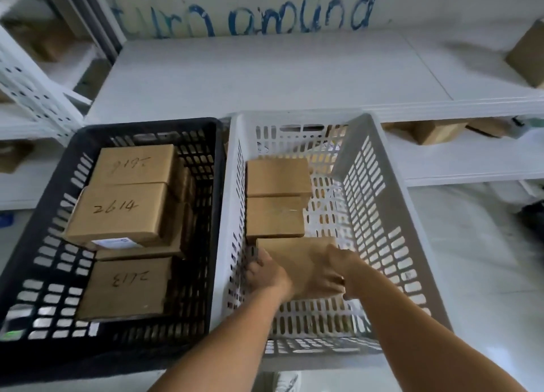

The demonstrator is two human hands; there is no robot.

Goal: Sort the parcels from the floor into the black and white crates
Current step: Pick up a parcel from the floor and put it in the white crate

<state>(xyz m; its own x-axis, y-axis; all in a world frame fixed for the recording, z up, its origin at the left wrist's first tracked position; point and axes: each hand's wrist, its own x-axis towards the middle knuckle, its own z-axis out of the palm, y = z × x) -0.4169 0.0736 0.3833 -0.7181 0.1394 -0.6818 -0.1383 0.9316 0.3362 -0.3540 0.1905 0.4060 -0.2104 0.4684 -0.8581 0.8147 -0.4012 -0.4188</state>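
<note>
Cardboard parcel [297, 262], gripped by left hand [269, 275] and right hand [338, 271], fingers curled round its ends, enters white crate [368, 168] near edge; black crate [215, 215] already holds several; remaining floor parcels unseen.

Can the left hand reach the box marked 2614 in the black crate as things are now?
Probably yes, once freed. The left hand now holds a parcel in the white crate. The 2614 box lies uncovered on top in the open black crate beside it.
</note>
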